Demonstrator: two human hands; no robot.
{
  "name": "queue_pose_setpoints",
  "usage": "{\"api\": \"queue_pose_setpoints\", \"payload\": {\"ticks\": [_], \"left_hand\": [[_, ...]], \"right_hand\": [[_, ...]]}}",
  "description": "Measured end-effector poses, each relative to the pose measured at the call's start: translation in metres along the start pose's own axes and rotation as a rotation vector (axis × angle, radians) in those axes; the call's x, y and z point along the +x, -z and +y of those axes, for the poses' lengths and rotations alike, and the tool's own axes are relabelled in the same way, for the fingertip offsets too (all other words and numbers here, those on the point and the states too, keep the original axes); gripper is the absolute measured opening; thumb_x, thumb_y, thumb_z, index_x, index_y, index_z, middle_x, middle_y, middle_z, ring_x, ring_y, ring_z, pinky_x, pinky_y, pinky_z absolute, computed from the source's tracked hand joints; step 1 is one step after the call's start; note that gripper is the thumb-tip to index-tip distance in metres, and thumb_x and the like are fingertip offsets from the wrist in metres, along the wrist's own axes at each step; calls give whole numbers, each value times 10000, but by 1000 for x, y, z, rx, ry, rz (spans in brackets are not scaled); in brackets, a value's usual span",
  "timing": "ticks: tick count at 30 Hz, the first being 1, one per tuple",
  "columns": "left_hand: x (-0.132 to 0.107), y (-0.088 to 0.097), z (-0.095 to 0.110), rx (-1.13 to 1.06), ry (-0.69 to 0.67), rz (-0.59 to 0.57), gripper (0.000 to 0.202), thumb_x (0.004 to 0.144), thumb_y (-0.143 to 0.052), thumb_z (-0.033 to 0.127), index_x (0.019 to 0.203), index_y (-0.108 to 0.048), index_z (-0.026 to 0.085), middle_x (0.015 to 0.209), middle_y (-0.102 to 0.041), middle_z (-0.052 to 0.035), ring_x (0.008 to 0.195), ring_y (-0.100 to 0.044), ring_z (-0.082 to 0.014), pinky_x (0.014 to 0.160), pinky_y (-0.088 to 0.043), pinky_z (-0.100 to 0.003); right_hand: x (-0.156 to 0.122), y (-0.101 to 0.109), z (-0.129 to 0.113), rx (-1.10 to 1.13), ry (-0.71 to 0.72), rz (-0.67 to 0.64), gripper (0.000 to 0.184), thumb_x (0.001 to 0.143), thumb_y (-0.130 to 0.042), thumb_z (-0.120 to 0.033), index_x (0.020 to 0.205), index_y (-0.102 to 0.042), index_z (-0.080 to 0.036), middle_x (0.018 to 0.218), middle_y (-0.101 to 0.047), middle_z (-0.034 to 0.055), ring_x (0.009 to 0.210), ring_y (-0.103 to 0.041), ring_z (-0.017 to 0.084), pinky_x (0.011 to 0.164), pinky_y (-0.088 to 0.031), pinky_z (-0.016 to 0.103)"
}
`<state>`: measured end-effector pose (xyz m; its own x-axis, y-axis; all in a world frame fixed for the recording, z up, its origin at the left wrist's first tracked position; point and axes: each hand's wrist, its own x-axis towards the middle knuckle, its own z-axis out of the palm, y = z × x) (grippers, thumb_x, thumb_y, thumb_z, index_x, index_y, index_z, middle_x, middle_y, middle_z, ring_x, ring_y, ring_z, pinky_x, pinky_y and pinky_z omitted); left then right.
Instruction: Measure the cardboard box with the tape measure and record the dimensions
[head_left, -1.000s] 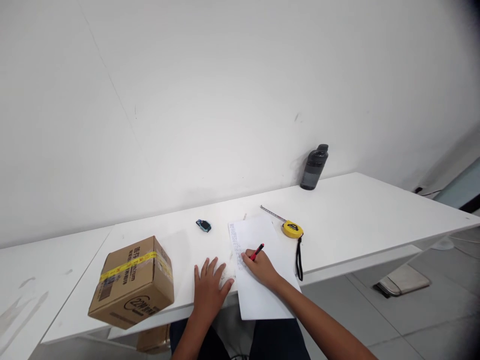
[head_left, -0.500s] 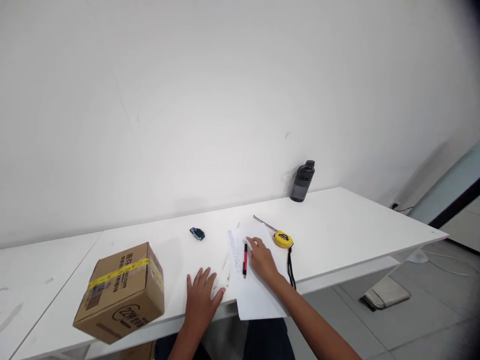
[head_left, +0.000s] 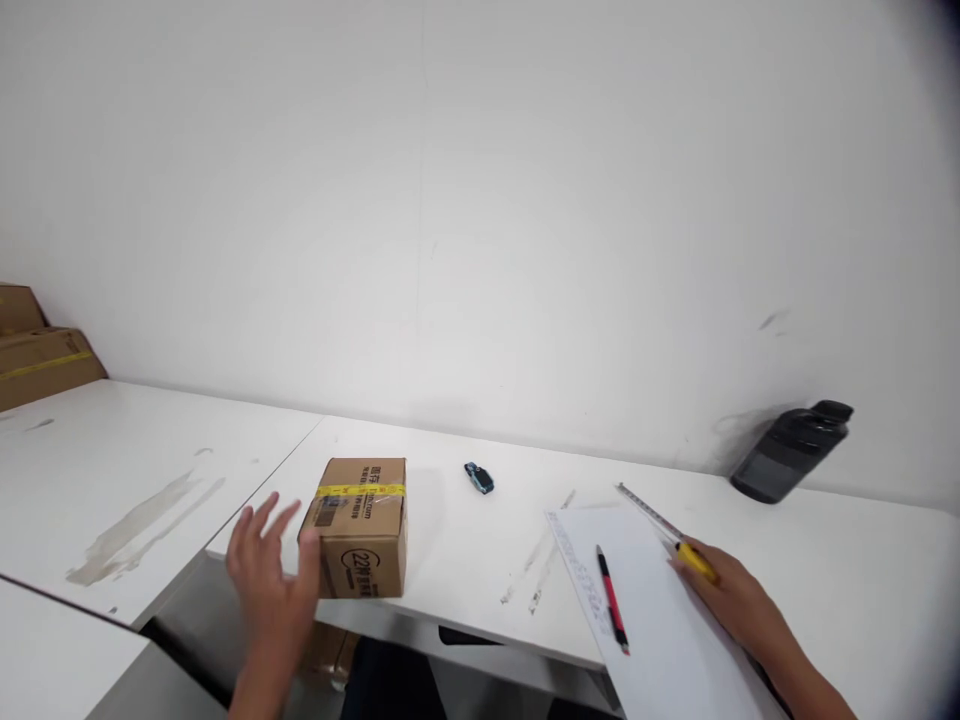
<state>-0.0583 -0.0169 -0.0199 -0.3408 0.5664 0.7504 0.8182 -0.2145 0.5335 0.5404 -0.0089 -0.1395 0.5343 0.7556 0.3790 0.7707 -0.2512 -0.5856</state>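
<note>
My left hand (head_left: pixel 271 583) is raised with fingers spread, just left of a small cardboard box (head_left: pixel 362 527) with yellow tape near the table's front edge. Whether the thumb touches the box I cannot tell. My right hand (head_left: pixel 729 592) is closed over a yellow tape measure (head_left: pixel 695 559), whose metal blade (head_left: pixel 646 509) runs out toward the wall. A red and black pen (head_left: pixel 612 597) lies loose on a white sheet of paper (head_left: pixel 652 620) that overhangs the table edge.
A small blue and black gadget (head_left: pixel 478 477) lies behind the box. A dark bottle (head_left: pixel 790 451) stands against the wall at right. A second white table (head_left: pixel 112 480) adjoins on the left, with stacked cardboard boxes (head_left: pixel 34 350) at its far end.
My right hand let go of the pen onto the paper and moved onto the tape measure. My left hand lifted off the table and swung left to the box. My view turned left.
</note>
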Motion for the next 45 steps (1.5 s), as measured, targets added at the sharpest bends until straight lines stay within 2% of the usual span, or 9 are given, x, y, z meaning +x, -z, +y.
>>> {"api": "queue_pose_setpoints", "payload": {"ticks": [3, 6, 10, 14, 23, 29, 35, 40, 45], "left_hand": [[31, -9, -15, -217, 374, -198, 709, 865, -532, 536, 1482, -323, 259, 1457, -467, -123, 1369, -396, -320, 1125, -306, -545], [36, -32, -13, -535, 620, -473, 637, 872, -495, 530, 1426, -406, 229, 1306, -607, -120, 1168, -598, -284, 990, -473, -453], [28, -59, 11, -588, 582, -595, 445, 884, -458, 458, 1223, -566, 190, 1208, -663, -97, 1097, -636, -251, 922, -509, -381], [22, -70, 25, -585, 516, -694, 458, 925, -407, 466, 1300, -492, 218, 1170, -680, -91, 1012, -673, -228, 840, -533, -359], [17, -68, 27, -601, 352, -709, 524, 967, -331, 461, 1430, -387, 223, 1426, -521, -119, 1218, -581, -219, 943, -505, -327], [16, -63, 28, -631, 451, -715, 535, 957, -365, 506, 1426, -424, 256, 1412, -543, -90, 1247, -554, -253, 1005, -468, -390], [20, -61, 25, -577, 362, -729, 503, 969, -360, 443, 1416, -465, 239, 1460, -500, -61, 1341, -463, -236, 1115, -374, -389], [17, -68, 19, -645, 398, -751, 544, 973, -345, 466, 1474, -370, 255, 1499, -449, -70, 1366, -434, -235, 1124, -366, -398], [-1, -84, 34, -525, 420, -394, 478, 973, -343, 386, 1420, -421, 237, 1614, -193, -61, 1486, -161, -238, 1184, -253, -431]], "right_hand": [[2, 15, -65, 168, -86, -31, 622, 674, -568, -672, 1115, -651, -241, 1134, -685, 127, 1007, -640, 350, 836, -505, 454], [-12, 23, -152, 399, 29, -87, 597, 719, -593, -649, 1148, -636, -237, 1184, -666, 105, 1029, -622, 305, 874, -497, 417], [-49, 11, -263, 710, 240, -410, 438, 841, -538, -575, 1039, -695, -218, 1131, -677, 97, 968, -628, 260, 795, -533, 376], [-77, -15, -322, 788, 344, -475, 339, 839, -561, -493, 902, -703, -192, 1065, -651, 108, 845, -621, 225, 623, -531, 315], [-59, -11, -346, 732, 190, -563, 372, 811, -493, -521, 726, -636, -188, 720, -633, 34, 493, -474, 124, 450, -413, 265], [-59, -18, -349, 697, 223, -592, 342, 791, -499, -501, 716, -622, -192, 685, -601, 23, 543, -501, 143, 455, -424, 258], [-65, -19, -338, 740, 193, -602, 352, 824, -483, -499, 746, -627, -187, 705, -593, 10, 506, -487, 120, 465, -433, 259], [-67, -11, -336, 768, 261, -548, 338, 851, -521, -491, 811, -677, -194, 907, -658, 59, 703, -591, 175, 527, -481, 270], [-84, -6, -334, 819, 285, -360, 365, 885, -539, -513, 1081, -698, -249, 1158, -630, 77, 1058, -603, 238, 810, -541, 344]]}}
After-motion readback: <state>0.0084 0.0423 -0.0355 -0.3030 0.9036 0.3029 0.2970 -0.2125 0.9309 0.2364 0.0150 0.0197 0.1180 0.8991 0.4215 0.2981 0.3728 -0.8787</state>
